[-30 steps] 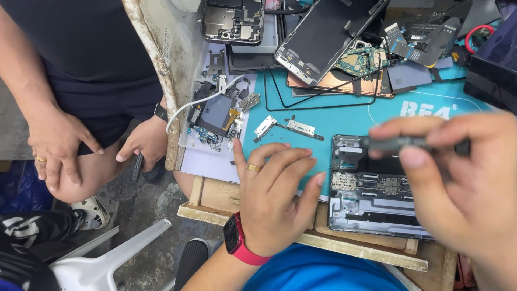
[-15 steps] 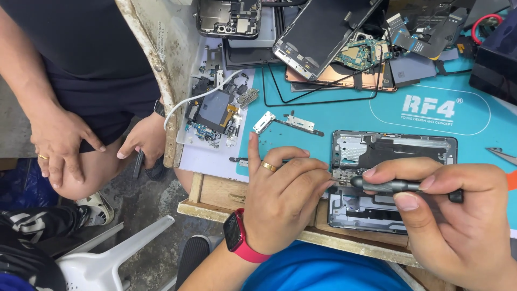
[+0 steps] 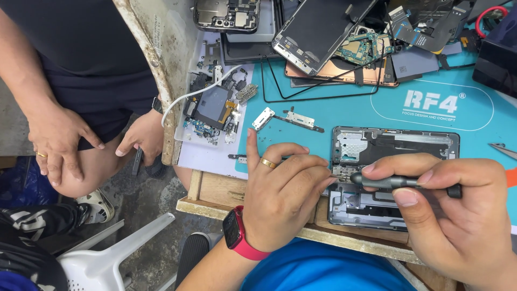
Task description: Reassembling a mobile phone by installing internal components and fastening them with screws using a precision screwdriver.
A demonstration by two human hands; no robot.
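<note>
The opened phone frame (image 3: 396,175) lies on the teal work mat (image 3: 350,116), near the table's front edge. The left hand (image 3: 283,196) rests curled on the frame's left side, grasping nothing, pinning it down. The right hand (image 3: 458,215) pinches a slim dark screwdriver (image 3: 404,183), tip at the frame's left edge. Best to keep the driver square on the screw, with light pressure, while the left fingers keep the frame from sliding.

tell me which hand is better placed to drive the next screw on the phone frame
Right, most likely. The right hand already holds the screwdriver with its tip at the phone frame. The left hand holds no tool and rests at the frame's left edge, steadying it.
</note>
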